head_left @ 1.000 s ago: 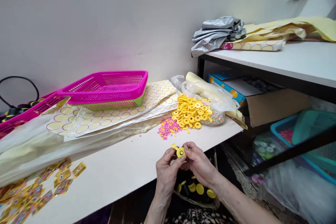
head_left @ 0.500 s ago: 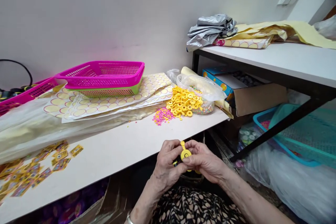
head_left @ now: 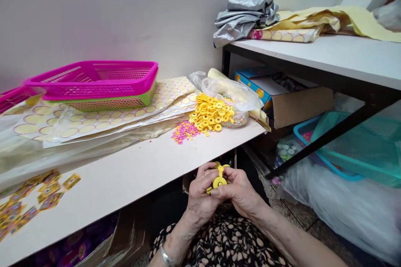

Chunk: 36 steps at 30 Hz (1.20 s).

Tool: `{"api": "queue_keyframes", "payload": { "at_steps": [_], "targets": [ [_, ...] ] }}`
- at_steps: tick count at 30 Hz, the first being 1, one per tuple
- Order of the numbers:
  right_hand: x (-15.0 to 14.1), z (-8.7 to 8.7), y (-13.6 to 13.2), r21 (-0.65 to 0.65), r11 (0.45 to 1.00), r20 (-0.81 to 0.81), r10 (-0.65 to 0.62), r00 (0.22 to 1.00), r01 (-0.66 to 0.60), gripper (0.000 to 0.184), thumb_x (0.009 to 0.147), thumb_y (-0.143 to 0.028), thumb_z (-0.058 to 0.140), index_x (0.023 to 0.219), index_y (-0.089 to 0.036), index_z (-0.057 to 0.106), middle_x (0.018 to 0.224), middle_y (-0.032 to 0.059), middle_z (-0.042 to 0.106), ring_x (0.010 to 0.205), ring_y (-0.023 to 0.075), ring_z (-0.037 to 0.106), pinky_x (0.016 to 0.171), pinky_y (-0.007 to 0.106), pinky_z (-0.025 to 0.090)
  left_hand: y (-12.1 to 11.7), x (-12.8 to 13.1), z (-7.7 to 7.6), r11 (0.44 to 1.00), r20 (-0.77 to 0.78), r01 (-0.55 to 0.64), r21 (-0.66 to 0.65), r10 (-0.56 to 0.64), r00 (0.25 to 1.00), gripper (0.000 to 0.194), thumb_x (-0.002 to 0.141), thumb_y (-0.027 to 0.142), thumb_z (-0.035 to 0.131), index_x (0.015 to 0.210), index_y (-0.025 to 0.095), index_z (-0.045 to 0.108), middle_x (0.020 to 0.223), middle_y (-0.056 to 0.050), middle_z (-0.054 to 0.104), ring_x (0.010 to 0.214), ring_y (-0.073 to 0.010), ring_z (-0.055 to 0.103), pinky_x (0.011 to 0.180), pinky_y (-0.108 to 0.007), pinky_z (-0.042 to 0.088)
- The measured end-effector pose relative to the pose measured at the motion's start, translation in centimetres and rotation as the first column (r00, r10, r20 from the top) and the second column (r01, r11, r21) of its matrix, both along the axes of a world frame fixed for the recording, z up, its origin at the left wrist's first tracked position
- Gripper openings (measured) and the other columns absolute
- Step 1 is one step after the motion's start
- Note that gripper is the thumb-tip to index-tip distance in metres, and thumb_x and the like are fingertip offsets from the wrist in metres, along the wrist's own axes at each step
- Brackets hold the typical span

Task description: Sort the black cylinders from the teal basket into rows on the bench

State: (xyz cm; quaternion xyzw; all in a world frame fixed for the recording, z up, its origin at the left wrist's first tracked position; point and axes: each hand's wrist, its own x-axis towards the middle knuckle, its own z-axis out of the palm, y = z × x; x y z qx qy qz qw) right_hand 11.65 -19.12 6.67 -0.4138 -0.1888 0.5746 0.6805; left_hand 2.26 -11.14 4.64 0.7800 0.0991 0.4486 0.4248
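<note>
Both hands are together just off the table's front edge, closed round a small yellow plastic piece (head_left: 219,181). It has a round disc with a ring mark in its middle and a narrow arm ending in a small knob at the top. My left hand (head_left: 203,190) grips its left side with curled fingers. From the right, my right hand (head_left: 242,190) pinches it, the thumb lying across the disc's lower edge. More bits of yellow show behind and beside the fingers; whether they belong to the same piece I cannot tell. A dark container below is mostly hidden by the hands.
On the table (head_left: 150,167) lie a heap of yellow ring pieces (head_left: 213,112), tiny pink and yellow bits (head_left: 184,132), a pink basket (head_left: 100,79) on sticker sheets (head_left: 175,91), and small printed packets (head_left: 50,190). A higher table (head_left: 328,56) stands right, above an open carton (head_left: 300,106).
The view has shifted, so the table's things sit further left and higher. Both hands still hold the yellow piece; the fingers have closed more tightly round it.
</note>
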Motion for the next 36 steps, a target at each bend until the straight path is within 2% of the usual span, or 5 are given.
{"api": "queue_keyframes", "payload": {
  "at_steps": [11,17,26,32,36],
  "targets": [
    [4.0,-3.6,-1.1,-0.045,0.994,-0.423,0.067,0.903,-0.095,0.043,0.080,-0.056,0.056,0.083,-0.014,0.062,0.078,0.0033,0.064,0.071,0.0125,0.061,0.063,0.024,0.049,0.3,1.4,-1.0,0.807,-0.145,0.334,-0.487,-0.452,0.880,0.042,0.067,0.035,0.076,0.106,0.022,0.067,0.111,-0.009,0.061,0.123,-0.0265,0.037,0.105,-0.043,0.028],
    [4.8,-3.9,-1.7,0.032,0.982,-0.219,0.189,0.957,-0.186,0.054,0.065,-0.060,0.069,0.089,-0.011,0.067,0.084,0.0039,0.062,0.075,0.0119,0.057,0.069,0.023,0.045,-0.1,1.6,-0.5,0.847,-0.228,0.371,-0.381,-0.475,0.850,0.033,0.071,0.034,0.073,0.099,0.019,0.067,0.104,-0.008,0.063,0.121,-0.0260,0.038,0.106,-0.044,0.025],
    [5.8,-2.4,-2.2,-0.007,0.935,0.043,0.355,0.934,-0.355,0.051,0.053,-0.026,0.084,0.099,-0.012,0.068,0.084,0.0015,0.062,0.076,0.0107,0.053,0.065,0.019,0.039,-0.7,1.8,-0.4,0.902,-0.263,0.413,-0.127,-0.432,0.863,0.015,0.078,0.028,0.066,0.084,0.015,0.062,0.076,-0.003,0.062,0.083,-0.0171,0.054,0.105,-0.044,0.026],
    [4.6,-2.2,-2.0,-0.066,0.959,0.072,0.281,0.957,-0.276,0.043,0.052,-0.013,0.079,0.094,-0.013,0.070,0.079,0.0016,0.065,0.068,0.0113,0.056,0.062,0.020,0.043,-0.8,1.6,-1.3,0.906,-0.197,0.416,-0.083,-0.424,0.884,0.008,0.081,0.023,0.059,0.078,0.016,0.058,0.075,-0.003,0.059,0.083,-0.0174,0.052,0.101,-0.043,0.031],
    [2.9,-3.6,-1.5,-0.081,0.988,0.086,0.141,0.986,-0.134,0.030,0.057,-0.020,0.077,0.085,-0.012,0.071,0.082,0.0051,0.066,0.074,0.0157,0.058,0.065,0.025,0.045,-0.6,1.0,-2.5,0.904,-0.211,0.350,-0.244,-0.402,0.891,0.018,0.076,0.032,0.067,0.074,0.016,0.060,0.074,-0.004,0.055,0.096,-0.0213,0.048,0.095,-0.039,0.037]
  ]
}}
